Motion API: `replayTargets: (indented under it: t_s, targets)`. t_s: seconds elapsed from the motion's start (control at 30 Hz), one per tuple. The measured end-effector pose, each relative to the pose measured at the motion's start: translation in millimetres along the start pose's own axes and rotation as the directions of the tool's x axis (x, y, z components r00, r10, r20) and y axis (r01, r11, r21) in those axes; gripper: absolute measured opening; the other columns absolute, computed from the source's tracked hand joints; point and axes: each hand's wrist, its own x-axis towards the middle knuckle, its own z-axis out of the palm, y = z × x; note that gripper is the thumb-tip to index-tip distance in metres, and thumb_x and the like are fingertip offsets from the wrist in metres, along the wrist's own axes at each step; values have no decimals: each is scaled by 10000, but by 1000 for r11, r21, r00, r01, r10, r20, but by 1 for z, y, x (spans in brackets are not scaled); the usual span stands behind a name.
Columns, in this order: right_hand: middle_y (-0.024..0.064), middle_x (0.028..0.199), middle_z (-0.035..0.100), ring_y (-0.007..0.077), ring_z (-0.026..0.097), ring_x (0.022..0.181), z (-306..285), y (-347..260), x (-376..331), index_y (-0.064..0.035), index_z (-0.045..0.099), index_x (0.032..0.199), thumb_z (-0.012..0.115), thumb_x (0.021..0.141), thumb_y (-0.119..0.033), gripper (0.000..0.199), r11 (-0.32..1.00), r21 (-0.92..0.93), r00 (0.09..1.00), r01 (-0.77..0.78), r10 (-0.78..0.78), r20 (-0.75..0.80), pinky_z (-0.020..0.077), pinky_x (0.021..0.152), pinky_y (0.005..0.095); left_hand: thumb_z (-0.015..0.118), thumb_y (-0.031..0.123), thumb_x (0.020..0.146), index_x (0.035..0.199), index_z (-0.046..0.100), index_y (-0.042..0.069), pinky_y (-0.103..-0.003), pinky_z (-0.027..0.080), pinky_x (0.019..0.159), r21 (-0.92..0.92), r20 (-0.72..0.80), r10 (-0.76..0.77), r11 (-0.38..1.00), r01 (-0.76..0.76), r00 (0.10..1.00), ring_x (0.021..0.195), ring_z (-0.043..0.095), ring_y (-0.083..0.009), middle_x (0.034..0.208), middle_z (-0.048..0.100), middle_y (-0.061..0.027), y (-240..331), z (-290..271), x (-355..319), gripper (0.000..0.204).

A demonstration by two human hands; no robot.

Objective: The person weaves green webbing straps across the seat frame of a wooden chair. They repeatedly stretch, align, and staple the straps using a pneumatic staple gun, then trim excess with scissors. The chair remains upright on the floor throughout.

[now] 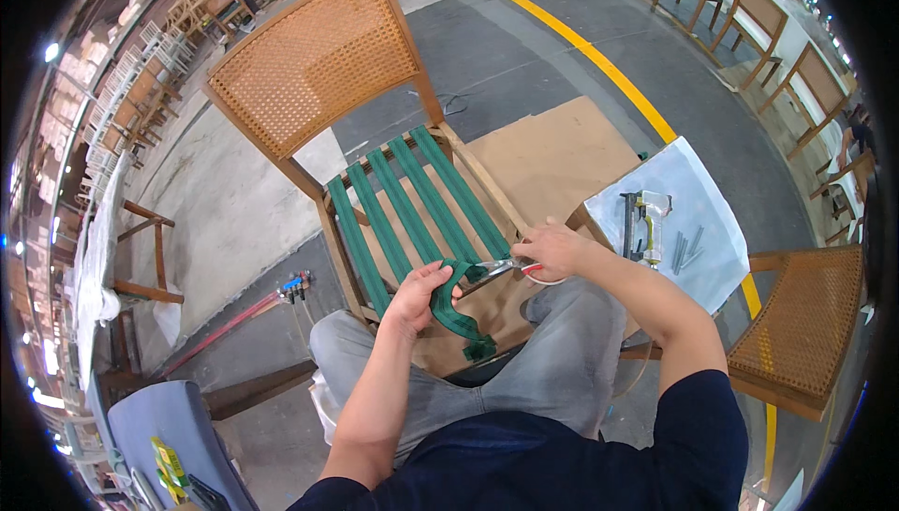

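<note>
My left hand [419,299] is closed on a loose length of green webbing [453,320], which curls down over the front of the chair seat. In my right hand [551,251] is a pair of scissors [496,267] with red-and-white handles; its blades point left and meet the webbing near the front rail. Whether the blades are parted I cannot tell. Before me stands a wooden chair with a cane backrest [323,61]. Several green webbing strips [432,194] run from back to front across its open seat frame.
To the right, a staple gun [637,225] and grey staple strips [688,251] lie on a white-covered surface [716,221]. Brown cardboard [562,150] covers floor beneath the chair. A red hose [229,328] with a blue-handled valve lies left; another cane-backed chair [801,333] stands right.
</note>
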Motion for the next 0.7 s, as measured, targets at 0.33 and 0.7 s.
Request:
replayTargets:
  t_s: [0.33, 0.7]
  targets:
    - [89, 1060, 677, 306, 700, 1044, 22, 3, 34, -233, 663, 1163, 817, 856, -423, 393, 986, -63, 988, 156, -154, 30, 468, 900, 480, 646, 142, 1067, 1184, 677, -14, -274, 589, 630, 37, -9, 24, 999, -24, 1000, 714, 692, -134, 933, 715, -49, -12, 1, -11, 198]
    - [121, 984, 677, 363, 708, 941, 29, 1, -11, -195, 635, 1154, 756, 901, -510, 422, 999, -8, 999, 32, -32, -13, 518, 811, 522, 642, 131, 1064, 1146, 666, 9, -335, 616, 644, -7, -34, 25, 1000, -26, 999, 693, 702, -188, 863, 711, -67, -13, -7, -21, 149]
